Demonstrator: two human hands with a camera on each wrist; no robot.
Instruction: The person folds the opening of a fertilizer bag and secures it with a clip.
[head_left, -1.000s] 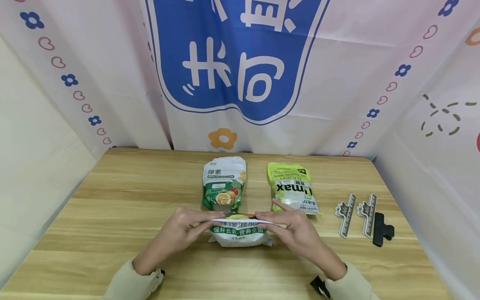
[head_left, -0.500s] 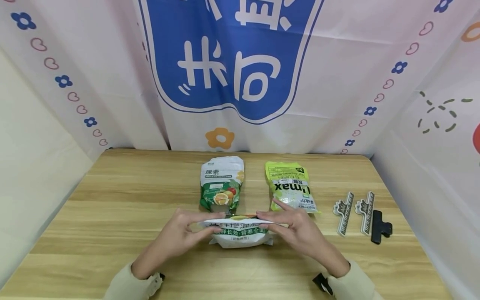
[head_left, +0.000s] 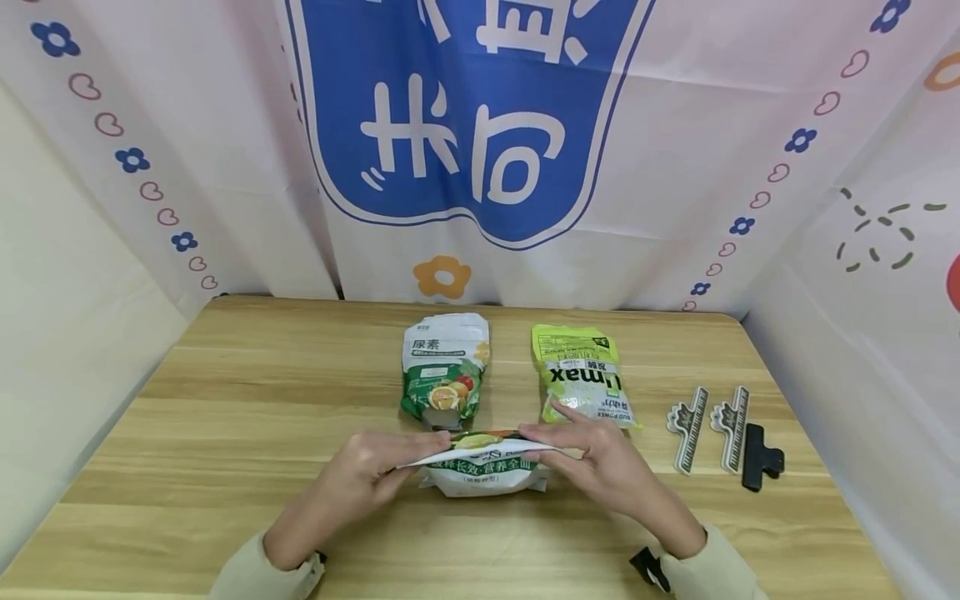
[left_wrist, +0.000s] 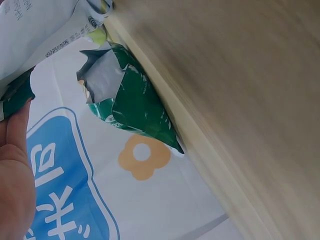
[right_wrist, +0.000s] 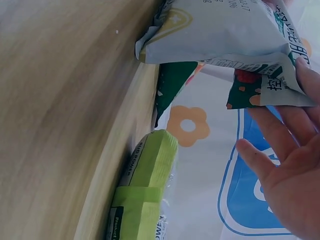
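A white fertilizer bag (head_left: 480, 477) with a green printed band stands on the wooden table, its top folded over toward the person. My left hand (head_left: 367, 471) pinches the left end of the fold, fingers on top and thumb beneath. At the other end, my right hand (head_left: 596, 458) grips the fold between thumb and fingers, one finger raised off it. The right wrist view shows the bag's folded green flap (right_wrist: 245, 90) beside the fingers. In the left wrist view only part of the left hand (left_wrist: 17, 175) appears, touching the bag's dark green corner.
Behind the held bag stands a white and green bag (head_left: 446, 371), torn open at one end. A lime-green bag (head_left: 581, 375) lies to its right. Two silver ruler-like clips (head_left: 692, 429) and a black clip (head_left: 761, 458) rest on the right. A printed cloth (head_left: 630, 267) hangs behind.
The bag's top flap has turned further down over the front, covering more of the print. My left thumb has shifted from the front of the fold to beneath it.
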